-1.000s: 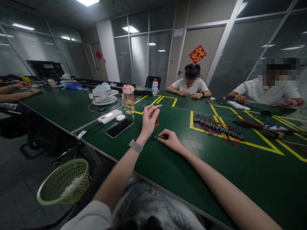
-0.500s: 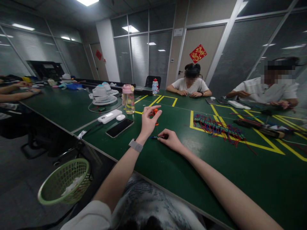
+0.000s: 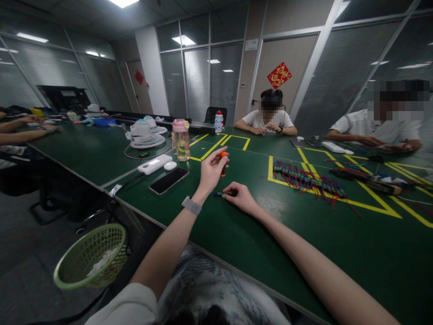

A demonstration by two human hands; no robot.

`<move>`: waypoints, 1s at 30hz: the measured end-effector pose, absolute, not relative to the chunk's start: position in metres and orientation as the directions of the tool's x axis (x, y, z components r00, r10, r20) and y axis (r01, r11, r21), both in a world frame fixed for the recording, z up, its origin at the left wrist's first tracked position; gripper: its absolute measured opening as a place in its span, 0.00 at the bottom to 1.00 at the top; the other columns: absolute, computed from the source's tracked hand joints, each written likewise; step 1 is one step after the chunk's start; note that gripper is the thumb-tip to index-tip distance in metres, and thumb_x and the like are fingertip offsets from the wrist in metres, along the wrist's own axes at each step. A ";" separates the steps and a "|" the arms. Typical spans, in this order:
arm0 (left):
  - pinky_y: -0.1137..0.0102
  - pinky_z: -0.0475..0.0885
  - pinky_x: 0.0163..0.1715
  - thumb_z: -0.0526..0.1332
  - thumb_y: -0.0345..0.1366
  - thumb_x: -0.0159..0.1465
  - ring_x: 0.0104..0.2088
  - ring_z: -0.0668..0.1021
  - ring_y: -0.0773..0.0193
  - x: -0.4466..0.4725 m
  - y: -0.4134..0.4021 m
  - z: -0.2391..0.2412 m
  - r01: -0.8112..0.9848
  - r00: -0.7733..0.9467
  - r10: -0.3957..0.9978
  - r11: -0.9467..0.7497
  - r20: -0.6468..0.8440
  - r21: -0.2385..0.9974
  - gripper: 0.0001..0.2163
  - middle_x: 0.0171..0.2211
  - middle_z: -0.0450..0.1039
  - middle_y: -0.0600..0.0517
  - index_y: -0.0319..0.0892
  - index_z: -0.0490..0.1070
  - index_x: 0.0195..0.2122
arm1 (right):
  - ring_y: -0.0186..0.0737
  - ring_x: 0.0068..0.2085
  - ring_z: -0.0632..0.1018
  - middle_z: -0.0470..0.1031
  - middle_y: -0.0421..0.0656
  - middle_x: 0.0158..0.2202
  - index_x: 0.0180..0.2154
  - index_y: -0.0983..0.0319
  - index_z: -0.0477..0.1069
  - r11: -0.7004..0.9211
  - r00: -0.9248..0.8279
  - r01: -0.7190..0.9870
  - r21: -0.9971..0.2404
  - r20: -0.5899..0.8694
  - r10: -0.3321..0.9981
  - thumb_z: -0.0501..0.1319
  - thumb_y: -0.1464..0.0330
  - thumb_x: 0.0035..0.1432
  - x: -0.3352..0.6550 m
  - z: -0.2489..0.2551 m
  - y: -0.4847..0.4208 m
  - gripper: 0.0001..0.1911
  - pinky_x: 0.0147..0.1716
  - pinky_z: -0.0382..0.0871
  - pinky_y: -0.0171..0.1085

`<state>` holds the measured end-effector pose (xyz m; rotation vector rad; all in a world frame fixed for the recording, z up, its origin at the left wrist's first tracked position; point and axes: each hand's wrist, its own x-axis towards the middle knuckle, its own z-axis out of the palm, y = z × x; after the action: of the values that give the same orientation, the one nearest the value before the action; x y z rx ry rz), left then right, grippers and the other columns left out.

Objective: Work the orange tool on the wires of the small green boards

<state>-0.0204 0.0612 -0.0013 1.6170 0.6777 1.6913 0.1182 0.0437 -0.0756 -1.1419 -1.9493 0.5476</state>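
My left hand grips the handle of an orange and black screwdriver, which stands nearly upright. The thin shaft points down at a small circuit board on the green table. Closed on that board's right end is my right hand, its fingertips pinching low over the tabletop. My fingers cover part of the board, and whether the screwdriver tip touches it I cannot tell.
Left of my hands lie a phone, a white power bank and a drink bottle. Wired circuit boards lie to the right, inside yellow tape. Two people sit across the table. A green basket stands below at left.
My left fingers have closed in around the screwdriver handle, which has shifted slightly right and stands straighter. The right hand stays on the board.
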 end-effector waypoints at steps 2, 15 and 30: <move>0.73 0.72 0.34 0.62 0.39 0.58 0.36 0.74 0.67 -0.023 0.059 0.000 0.013 -0.036 0.721 -0.692 0.692 0.722 0.13 0.40 0.71 0.49 0.45 0.73 0.45 | 0.35 0.31 0.72 0.73 0.41 0.29 0.31 0.63 0.75 0.498 -0.278 0.524 -0.691 0.414 0.867 0.64 0.71 0.48 0.118 -0.076 0.044 0.05 0.32 0.67 0.34; 0.69 0.74 0.37 0.56 0.37 0.63 0.39 0.76 0.65 -0.020 0.065 -0.003 -0.174 0.017 0.787 -0.604 0.616 0.777 0.17 0.45 0.72 0.47 0.44 0.67 0.52 | 0.34 0.30 0.72 0.73 0.41 0.29 0.30 0.64 0.75 0.511 -0.276 0.509 -0.693 0.431 0.859 0.64 0.71 0.48 0.117 -0.077 0.045 0.05 0.31 0.67 0.34; 0.67 0.75 0.39 0.51 0.39 0.66 0.42 0.77 0.63 -0.020 0.067 -0.005 -0.240 0.082 0.785 -0.582 0.614 0.777 0.18 0.52 0.68 0.46 0.46 0.63 0.56 | 0.35 0.31 0.73 0.73 0.41 0.30 0.30 0.63 0.75 0.510 -0.281 0.507 -0.695 0.426 0.860 0.64 0.71 0.48 0.117 -0.077 0.044 0.05 0.32 0.67 0.34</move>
<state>-0.0205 0.0673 -0.0049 1.5608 0.5584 1.6205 0.1174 0.0442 -0.0769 -1.1209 -1.9449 0.5538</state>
